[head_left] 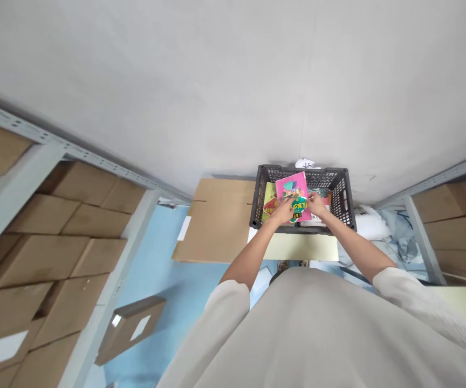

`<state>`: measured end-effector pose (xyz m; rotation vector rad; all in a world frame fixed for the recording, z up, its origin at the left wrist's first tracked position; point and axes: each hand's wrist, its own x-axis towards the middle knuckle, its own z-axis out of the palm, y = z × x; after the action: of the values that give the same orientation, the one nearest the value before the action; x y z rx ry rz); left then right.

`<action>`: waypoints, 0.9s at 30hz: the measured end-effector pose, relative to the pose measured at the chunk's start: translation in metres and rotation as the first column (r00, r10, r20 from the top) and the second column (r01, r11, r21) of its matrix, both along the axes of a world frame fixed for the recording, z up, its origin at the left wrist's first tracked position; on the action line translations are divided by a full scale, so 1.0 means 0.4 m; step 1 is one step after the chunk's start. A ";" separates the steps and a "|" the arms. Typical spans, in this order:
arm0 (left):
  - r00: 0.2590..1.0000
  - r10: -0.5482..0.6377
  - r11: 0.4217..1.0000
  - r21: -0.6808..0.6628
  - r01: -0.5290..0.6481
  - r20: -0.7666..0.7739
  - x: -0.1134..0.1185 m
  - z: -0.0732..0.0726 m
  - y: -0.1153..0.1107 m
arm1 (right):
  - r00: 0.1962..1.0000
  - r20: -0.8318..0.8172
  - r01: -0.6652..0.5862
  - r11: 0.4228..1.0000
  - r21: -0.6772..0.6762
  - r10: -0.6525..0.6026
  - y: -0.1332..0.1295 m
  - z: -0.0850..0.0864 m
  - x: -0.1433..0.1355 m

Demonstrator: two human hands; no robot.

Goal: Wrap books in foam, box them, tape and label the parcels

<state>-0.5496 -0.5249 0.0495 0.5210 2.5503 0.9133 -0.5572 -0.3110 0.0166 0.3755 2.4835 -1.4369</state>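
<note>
Both my hands are over a black plastic crate (pixel 303 229) with mesh sides. Between them is a pink book (pixel 285 183) with a green patch and printed characters on its cover. My left hand (pixel 283 210) grips its lower left part, with fingers lying over the cover. At its right edge, my right hand (pixel 317 206) pinches the book. A yellow-green book (pixel 269 200) lies beneath on the left of the crate. Under my right hand, another book with a white lower part (pixel 313 221) shows partly; the pink book and hands cover the rest.
Flat cardboard (pixel 225 221) lies left of the crate, and a pale yellow board (pixel 301 248) is in front of it. Shelves with brown boxes (pixel 42 261) line the left; more boxes (pixel 451 226) are at right. A box (pixel 130 328) stands on the blue floor. White plastic wrap (pixel 372 225) lies right.
</note>
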 end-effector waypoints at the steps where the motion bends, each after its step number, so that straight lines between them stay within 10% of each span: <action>1: 0.999 -0.021 1.000 0.017 0.021 -0.031 0.000 0.011 0.003 | 0.999 -0.006 0.047 0.999 0.000 -0.047 0.010 0.018 0.015; 8: 0.940 -0.179 0.957 0.171 0.235 -0.290 0.022 0.093 0.090 | 0.927 -0.172 0.319 0.941 -0.113 -0.335 0.105 0.165 0.167; 16: 0.821 -0.423 0.807 0.253 0.534 -0.384 0.143 0.187 0.327 | 0.734 -0.279 0.578 0.785 -0.222 -0.619 0.264 0.295 0.461; 27: 0.527 -0.765 0.491 0.195 0.849 -0.370 0.504 0.179 0.725 | 0.413 -0.235 0.863 0.461 -0.208 -0.880 0.506 0.253 1.022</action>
<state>-0.3481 -0.2348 0.1209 1.8665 1.8496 0.9310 -0.1485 -0.1086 0.1178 1.8156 2.5335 -2.0174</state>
